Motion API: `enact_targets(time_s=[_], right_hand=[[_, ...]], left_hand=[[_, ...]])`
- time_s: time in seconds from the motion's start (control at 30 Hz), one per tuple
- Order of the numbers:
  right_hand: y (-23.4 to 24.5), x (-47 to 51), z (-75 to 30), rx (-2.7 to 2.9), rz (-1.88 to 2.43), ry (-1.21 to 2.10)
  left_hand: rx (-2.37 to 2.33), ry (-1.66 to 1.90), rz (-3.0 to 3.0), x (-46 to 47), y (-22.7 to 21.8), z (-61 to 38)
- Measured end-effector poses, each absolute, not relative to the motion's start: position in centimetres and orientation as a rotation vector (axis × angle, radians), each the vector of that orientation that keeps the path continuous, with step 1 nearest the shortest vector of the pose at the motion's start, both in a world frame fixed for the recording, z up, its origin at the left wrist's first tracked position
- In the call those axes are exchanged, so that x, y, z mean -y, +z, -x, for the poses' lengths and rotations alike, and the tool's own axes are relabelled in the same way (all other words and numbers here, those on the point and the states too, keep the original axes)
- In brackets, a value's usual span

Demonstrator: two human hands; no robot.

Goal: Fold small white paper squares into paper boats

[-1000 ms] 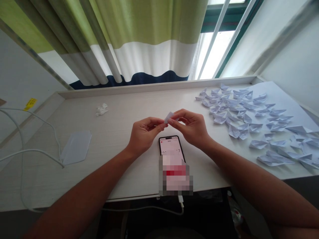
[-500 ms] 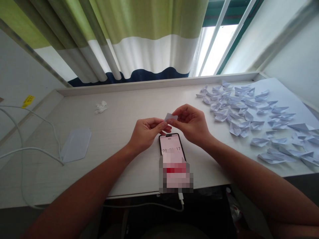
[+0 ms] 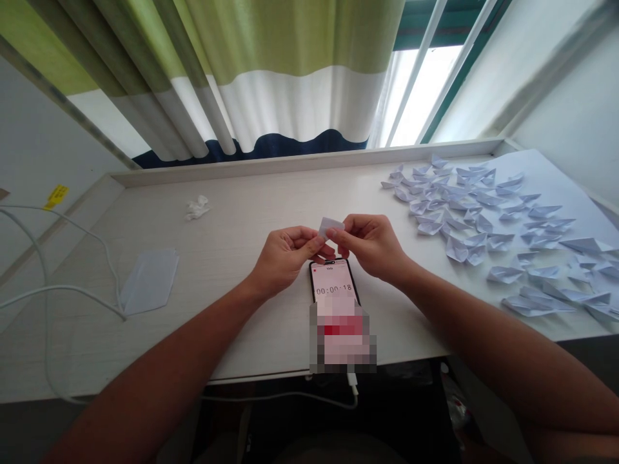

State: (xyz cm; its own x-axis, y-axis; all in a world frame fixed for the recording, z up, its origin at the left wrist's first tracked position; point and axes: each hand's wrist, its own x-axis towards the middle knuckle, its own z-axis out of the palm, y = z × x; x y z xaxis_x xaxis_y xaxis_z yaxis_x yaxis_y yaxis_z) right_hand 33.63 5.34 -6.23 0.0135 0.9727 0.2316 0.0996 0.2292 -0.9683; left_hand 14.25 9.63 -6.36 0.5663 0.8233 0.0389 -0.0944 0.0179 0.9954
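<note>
My left hand [image 3: 285,258] and my right hand [image 3: 372,243] meet above the middle of the white desk [image 3: 232,322]. Both pinch one small folded piece of white paper [image 3: 330,225] between thumb and fingertips, my left hand at its lower left, my right hand at its right side. The paper is held just above a phone [image 3: 333,290] that lies flat on the desk with a timer on its screen. Both forearms reach in from the bottom of the view.
Several small folded paper boats [image 3: 464,212] lie scattered over the right side, partly on a large white sheet [image 3: 556,187]. A stack of white paper [image 3: 147,280] and white cables [image 3: 58,290] lie left. A crumpled scrap [image 3: 196,207] sits further back. A curtain hangs behind.
My hands have shifted slightly and turned the small paper between the fingertips; my right hand has dropped a little. The phone's timer went from 17 to 18.
</note>
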Motion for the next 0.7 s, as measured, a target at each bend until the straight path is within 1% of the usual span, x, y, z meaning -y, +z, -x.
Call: enact_targets(time_s=[0.23,0.5,0.7], right_hand=[[-6.6,-5.6,-33.9,1.393,0.970,1.037],[-6.5,-5.6,-35.0,1.635,0.977,0.812],[-6.5,-5.7,-34.8,1.557,1.006,0.845]], left_hand=[[-0.685,0.814,-1.450,-9.9,-5.8,-13.9],[-0.687,0.875,-1.386,-10.4,-6.0,-13.5],[-0.662,0.956,-1.488,-10.3,-6.1,-13.7]])
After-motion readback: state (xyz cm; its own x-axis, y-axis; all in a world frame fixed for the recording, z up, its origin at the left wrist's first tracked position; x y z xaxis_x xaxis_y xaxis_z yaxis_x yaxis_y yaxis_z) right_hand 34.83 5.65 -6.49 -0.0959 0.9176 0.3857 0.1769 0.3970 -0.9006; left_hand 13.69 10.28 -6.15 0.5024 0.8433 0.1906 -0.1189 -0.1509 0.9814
